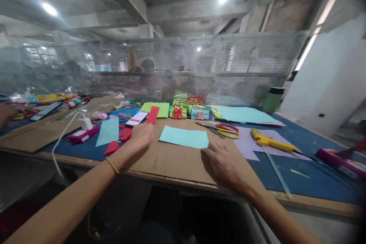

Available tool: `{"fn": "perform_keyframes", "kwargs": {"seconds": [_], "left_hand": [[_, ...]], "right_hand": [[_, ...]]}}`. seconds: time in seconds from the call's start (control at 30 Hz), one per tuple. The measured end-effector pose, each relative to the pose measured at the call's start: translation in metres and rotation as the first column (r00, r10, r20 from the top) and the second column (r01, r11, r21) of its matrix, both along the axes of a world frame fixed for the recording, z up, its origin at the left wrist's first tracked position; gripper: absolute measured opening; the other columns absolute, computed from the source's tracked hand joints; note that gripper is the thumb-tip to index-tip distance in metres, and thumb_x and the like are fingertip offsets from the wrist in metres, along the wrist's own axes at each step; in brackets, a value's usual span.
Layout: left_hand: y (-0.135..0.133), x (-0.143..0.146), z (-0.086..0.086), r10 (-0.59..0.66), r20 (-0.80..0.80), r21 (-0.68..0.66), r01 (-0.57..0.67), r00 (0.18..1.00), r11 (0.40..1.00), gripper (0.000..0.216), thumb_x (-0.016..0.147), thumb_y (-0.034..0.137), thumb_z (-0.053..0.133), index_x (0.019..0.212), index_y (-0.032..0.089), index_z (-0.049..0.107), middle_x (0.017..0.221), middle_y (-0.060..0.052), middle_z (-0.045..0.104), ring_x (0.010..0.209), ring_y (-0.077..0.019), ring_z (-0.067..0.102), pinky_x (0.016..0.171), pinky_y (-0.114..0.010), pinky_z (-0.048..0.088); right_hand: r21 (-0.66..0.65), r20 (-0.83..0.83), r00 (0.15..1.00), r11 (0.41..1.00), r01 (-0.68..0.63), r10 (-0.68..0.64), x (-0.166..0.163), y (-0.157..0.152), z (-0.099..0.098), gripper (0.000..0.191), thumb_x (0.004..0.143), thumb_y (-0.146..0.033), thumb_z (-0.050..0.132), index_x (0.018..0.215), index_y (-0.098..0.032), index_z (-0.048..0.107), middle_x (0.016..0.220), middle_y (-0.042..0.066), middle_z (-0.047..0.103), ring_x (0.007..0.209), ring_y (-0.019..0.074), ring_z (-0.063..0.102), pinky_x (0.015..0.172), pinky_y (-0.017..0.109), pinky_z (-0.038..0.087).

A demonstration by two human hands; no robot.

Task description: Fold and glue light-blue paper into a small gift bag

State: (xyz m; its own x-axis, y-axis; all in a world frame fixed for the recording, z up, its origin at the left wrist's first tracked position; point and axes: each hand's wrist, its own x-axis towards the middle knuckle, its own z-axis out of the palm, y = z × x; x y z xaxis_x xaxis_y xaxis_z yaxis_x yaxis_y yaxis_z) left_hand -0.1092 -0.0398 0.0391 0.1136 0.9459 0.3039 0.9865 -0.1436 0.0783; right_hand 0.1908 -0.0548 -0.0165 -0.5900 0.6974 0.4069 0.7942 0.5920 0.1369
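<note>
My left hand [140, 137] lies flat and open on the brown cardboard sheet [171, 160], next to red paper scraps [121, 137]. My right hand [224, 164] rests open on the same cardboard, fingers spread, its fingertips just below the right corner of a light blue paper rectangle [184, 137]. Neither hand holds anything. A gold bead bracelet [112, 165] sits on my left wrist.
Scissors with red and yellow handles [224, 129], a yellow glue gun [271, 143], small paper gift boxes [187, 108], a phone [136, 118], a red strip [153, 114] and blue and green sheets lie on the blue table. A charger and magenta box [83, 134] sit left. A mesh screen stands behind.
</note>
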Motion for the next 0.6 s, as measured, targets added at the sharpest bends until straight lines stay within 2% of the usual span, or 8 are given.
{"fn": "perform_keyframes", "kwargs": {"seconds": [0.07, 0.13, 0.2, 0.23, 0.33, 0.4, 0.5, 0.6], "left_hand": [[-0.009, 0.019, -0.005, -0.039, -0.013, 0.073, 0.04, 0.999, 0.997, 0.031, 0.099, 0.031, 0.046, 0.114, 0.009, 0.063, 0.123, -0.022, 0.061, 0.116, -0.0331, 0.056, 0.099, -0.05, 0.042], [-0.015, 0.039, -0.018, -0.188, -0.034, 0.094, 0.19, 0.982, 0.977, 0.034, 0.099, 0.039, 0.048, 0.119, 0.017, 0.062, 0.135, -0.015, 0.057, 0.124, -0.0294, 0.052, 0.106, -0.044, 0.037], [-0.015, 0.054, -0.035, -0.404, -0.044, 0.042, 0.406, 0.914, 0.913, 0.04, 0.1, 0.046, 0.043, 0.122, 0.018, 0.063, 0.143, -0.015, 0.053, 0.135, -0.0292, 0.044, 0.11, -0.044, 0.033], [-0.014, 0.059, -0.044, -0.432, -0.025, -0.016, 0.432, 0.902, 0.902, 0.047, 0.1, 0.051, 0.041, 0.129, 0.018, 0.06, 0.147, -0.016, 0.05, 0.138, -0.0297, 0.042, 0.111, -0.045, 0.032], [-0.009, 0.061, -0.065, -0.418, 0.023, -0.051, 0.419, 0.908, 0.907, 0.059, 0.101, 0.057, 0.033, 0.143, 0.018, 0.049, 0.153, -0.014, 0.044, 0.143, -0.0306, 0.036, 0.115, -0.048, 0.028], [-0.007, 0.059, -0.069, -0.413, 0.047, -0.051, 0.415, 0.909, 0.908, 0.061, 0.101, 0.058, 0.029, 0.145, 0.019, 0.046, 0.154, -0.014, 0.042, 0.146, -0.0304, 0.031, 0.117, -0.048, 0.024], [-0.009, 0.057, -0.066, -0.42, 0.047, -0.057, 0.422, 0.906, 0.905, 0.061, 0.102, 0.057, 0.028, 0.146, 0.018, 0.046, 0.154, -0.014, 0.042, 0.147, -0.0298, 0.03, 0.117, -0.047, 0.023], [-0.012, 0.059, -0.06, -0.406, 0.044, -0.094, 0.408, 0.913, 0.908, 0.06, 0.102, 0.054, 0.031, 0.146, 0.016, 0.045, 0.156, -0.015, 0.039, 0.147, -0.03, 0.029, 0.118, -0.047, 0.022]], "right_hand": [[0.011, 0.005, 1.0, 1.0, 0.002, -0.002, 0.0, 0.0, -0.001, 0.026, 0.095, -0.01, 0.04, 0.089, -0.017, 0.064, 0.095, 0.009, 0.058, 0.085, 0.0215, 0.049, 0.078, 0.034, 0.03], [0.012, 0.019, 1.0, 1.0, 0.006, -0.006, 0.001, -0.001, 0.0, 0.025, 0.097, -0.012, 0.04, 0.09, -0.017, 0.064, 0.097, 0.009, 0.059, 0.085, 0.0214, 0.049, 0.078, 0.034, 0.031], [0.011, 0.041, 0.999, 1.0, 0.013, -0.014, 0.001, -0.003, 0.003, 0.024, 0.098, -0.014, 0.04, 0.093, -0.018, 0.064, 0.098, 0.009, 0.059, 0.086, 0.0211, 0.05, 0.079, 0.034, 0.031], [0.012, 0.059, 0.998, 1.0, 0.018, -0.019, -0.001, -0.005, 0.005, 0.023, 0.098, -0.013, 0.041, 0.092, -0.018, 0.064, 0.098, 0.009, 0.06, 0.086, 0.0211, 0.05, 0.079, 0.035, 0.031], [0.015, 0.098, 0.995, 1.0, -0.01, 0.008, -0.016, -0.01, 0.012, 0.018, 0.097, -0.014, 0.046, 0.089, -0.017, 0.063, 0.098, 0.01, 0.06, 0.089, 0.0217, 0.05, 0.083, 0.036, 0.033], [-0.004, 0.08, 0.994, 0.997, -0.077, 0.077, -0.029, -0.009, 0.014, 0.018, 0.099, -0.019, 0.046, 0.093, -0.017, 0.063, 0.1, 0.01, 0.059, 0.092, 0.0215, 0.05, 0.083, 0.034, 0.034], [-0.044, 0.048, 0.992, 0.993, -0.112, 0.114, -0.04, -0.006, 0.013, 0.025, 0.102, -0.024, 0.042, 0.09, -0.017, 0.062, 0.095, 0.009, 0.059, 0.091, 0.0207, 0.05, 0.081, 0.033, 0.036], [-0.059, 0.025, 0.996, 0.995, -0.086, 0.087, -0.031, -0.005, 0.011, 0.028, 0.102, -0.02, 0.039, 0.085, -0.016, 0.062, 0.091, 0.009, 0.058, 0.088, 0.02, 0.05, 0.081, 0.033, 0.036]]}}
